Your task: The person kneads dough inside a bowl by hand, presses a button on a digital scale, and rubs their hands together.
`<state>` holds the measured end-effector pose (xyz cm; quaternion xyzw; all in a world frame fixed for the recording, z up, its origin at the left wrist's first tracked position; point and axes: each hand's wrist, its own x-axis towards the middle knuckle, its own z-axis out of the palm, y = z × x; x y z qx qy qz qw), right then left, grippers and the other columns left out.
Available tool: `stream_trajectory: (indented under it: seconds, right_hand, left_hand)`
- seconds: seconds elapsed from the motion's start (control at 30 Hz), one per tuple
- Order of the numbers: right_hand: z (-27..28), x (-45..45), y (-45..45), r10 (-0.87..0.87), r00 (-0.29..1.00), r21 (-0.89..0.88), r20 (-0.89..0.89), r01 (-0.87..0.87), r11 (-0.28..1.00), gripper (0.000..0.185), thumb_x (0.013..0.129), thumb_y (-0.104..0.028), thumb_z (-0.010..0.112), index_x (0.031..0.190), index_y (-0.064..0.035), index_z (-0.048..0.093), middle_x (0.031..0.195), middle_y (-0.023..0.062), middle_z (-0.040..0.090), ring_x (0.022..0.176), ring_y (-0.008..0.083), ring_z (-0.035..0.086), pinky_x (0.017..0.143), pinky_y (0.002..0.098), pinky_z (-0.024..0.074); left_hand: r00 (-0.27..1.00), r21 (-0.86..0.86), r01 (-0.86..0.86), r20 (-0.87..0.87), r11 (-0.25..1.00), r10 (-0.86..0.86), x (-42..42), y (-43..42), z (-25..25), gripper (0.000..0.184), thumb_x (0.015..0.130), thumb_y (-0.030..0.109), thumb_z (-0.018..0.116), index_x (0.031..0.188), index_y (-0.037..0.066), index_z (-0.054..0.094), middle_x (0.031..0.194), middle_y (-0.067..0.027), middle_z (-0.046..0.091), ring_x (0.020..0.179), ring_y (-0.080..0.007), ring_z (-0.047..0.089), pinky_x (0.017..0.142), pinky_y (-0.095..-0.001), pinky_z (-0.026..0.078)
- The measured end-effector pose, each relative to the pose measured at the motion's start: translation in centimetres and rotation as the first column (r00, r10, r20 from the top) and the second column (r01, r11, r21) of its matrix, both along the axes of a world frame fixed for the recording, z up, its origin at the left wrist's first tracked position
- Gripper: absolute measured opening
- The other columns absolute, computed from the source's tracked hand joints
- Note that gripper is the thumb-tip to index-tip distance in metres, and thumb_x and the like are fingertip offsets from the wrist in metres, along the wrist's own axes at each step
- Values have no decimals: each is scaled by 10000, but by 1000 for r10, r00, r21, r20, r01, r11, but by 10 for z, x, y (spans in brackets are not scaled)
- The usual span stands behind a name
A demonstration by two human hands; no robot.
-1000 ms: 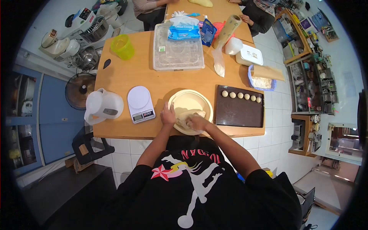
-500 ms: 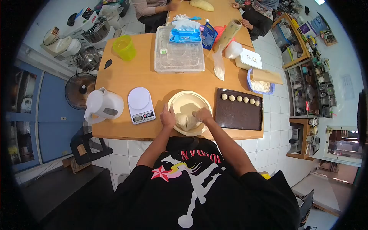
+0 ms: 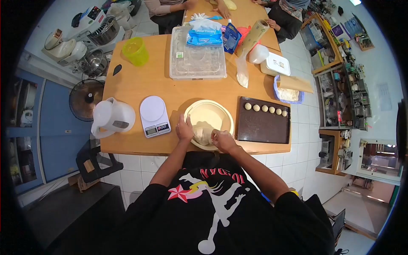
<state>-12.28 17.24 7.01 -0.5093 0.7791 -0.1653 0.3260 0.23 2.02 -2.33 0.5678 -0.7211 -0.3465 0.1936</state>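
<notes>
Dough lies in the near half of the cream bowl, toward its left side, as one soft pale lump. What has just changed is my right side: half a second ago my right fingers were at the lump's far right corner, and now they are lower, by the bowl's near right, closed on the edge of the dough as far as I can tell. The lump, spread wider to the right before, now looks more drawn together. My left fingers have stayed put, grasping the bowl's left rim, so I judge that the bowl is being steadied while the other side works.

Just right of the bowl, the dark tray carries six small dough balls in a row along its far edge. That count has not changed, so to my mind the work is still all inside the bowl and nothing more has reached the tray. On the left, the scale and the white jug stand on the desk as before. At the far end, a co-worker's hand has come in beside a yellowish mass; whether it touches, I cannot tell.
</notes>
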Motion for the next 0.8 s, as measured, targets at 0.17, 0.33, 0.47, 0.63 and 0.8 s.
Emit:
stream_trajectory:
  seconds: [0.17, 0.33, 0.47, 0.63, 0.8]
  right_hand:
    - [-4, 14, -21, 153, 944, 200, -292, -97, 975, 156, 786, -166, 637, 911, -74, 627, 822, 166, 670, 787, 346, 676, 718, 455, 534]
    - [-33, 28, -32, 48, 948, 213, -314, 21, 977, 178, 799, -146, 589, 919, -27, 643, 865, 201, 673, 833, 367, 676, 728, 464, 542]
    - [-41, 25, -45, -25, 958, 255, -285, 101, 962, 186, 818, -145, 552, 881, -10, 664, 907, 214, 675, 889, 372, 671, 773, 462, 538]
    - [-40, 28, -46, -178, 948, 221, -263, 239, 946, 183, 814, -154, 561, 876, -34, 685, 923, 222, 677, 872, 371, 668, 768, 469, 534]
    - [-32, 23, -32, 41, 993, 250, -107, -13, 968, 186, 811, -192, 593, 878, -43, 682, 878, 220, 679, 826, 366, 669, 715, 464, 530]
  left_hand:
    - [999, -109, 2, -34, 994, -6, 0, 2, -3, 323, 955, 314, 508, 1069, 16, 555, 967, -253, 642, 891, -448, 603, 771, -526, 463]
    - [1000, -80, 7, -13, 997, -8, -1, 2, 2, 302, 959, 328, 497, 1027, 36, 533, 877, -242, 646, 817, -459, 601, 715, -543, 453]
    - [999, -48, 35, 14, 998, -35, 3, 3, 7, 302, 961, 333, 489, 1026, 40, 527, 892, -252, 641, 823, -459, 601, 714, -540, 455]
    - [999, -81, 13, -41, 997, -17, 2, 1, -6, 322, 960, 334, 489, 1044, 26, 531, 932, -258, 641, 857, -459, 601, 745, -531, 461]
    - [998, -19, 27, -64, 999, -28, 2, 1, 14, 331, 963, 335, 481, 1041, 17, 535, 955, -266, 637, 897, -459, 596, 773, -529, 459]
